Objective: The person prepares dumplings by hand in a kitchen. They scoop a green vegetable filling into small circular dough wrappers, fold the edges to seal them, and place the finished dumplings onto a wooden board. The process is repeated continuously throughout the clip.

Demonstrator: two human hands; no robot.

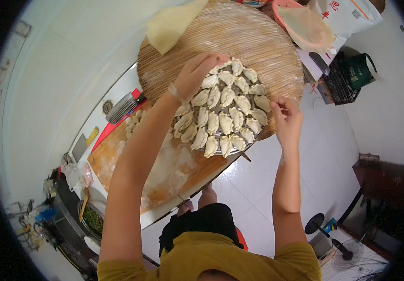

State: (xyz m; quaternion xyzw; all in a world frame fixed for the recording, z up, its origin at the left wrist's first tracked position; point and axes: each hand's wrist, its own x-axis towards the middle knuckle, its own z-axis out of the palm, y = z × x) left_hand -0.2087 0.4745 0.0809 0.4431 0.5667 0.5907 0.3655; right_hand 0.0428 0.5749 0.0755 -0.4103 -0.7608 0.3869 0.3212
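Note:
A round metal tray (pixel 219 136) covered with several rows of pleated dumplings (pixel 226 97) lies between my two hands. It overlaps the round slatted mat (pixel 262 37) and the near corner of the floured wooden board (pixel 160 180). At the tray's far left rim, my left hand (pixel 201 71) is closed around the edge, its fingertips by the outermost dumplings. My right hand (pixel 287 114) grips the right rim with bent fingers, thumb side toward the dumplings. The fingers under the rim are partly hidden.
Left of the board are small dough pieces (pixel 134 121), a cleaver (pixel 121 108) and a red strip (pixel 108 129). A pale sheet (pixel 171 25) lies on the mat's far left. A pink basin (pixel 300 21) and white bag (pixel 347 18) stand far right; a fan (pixel 348 255) stands lower right.

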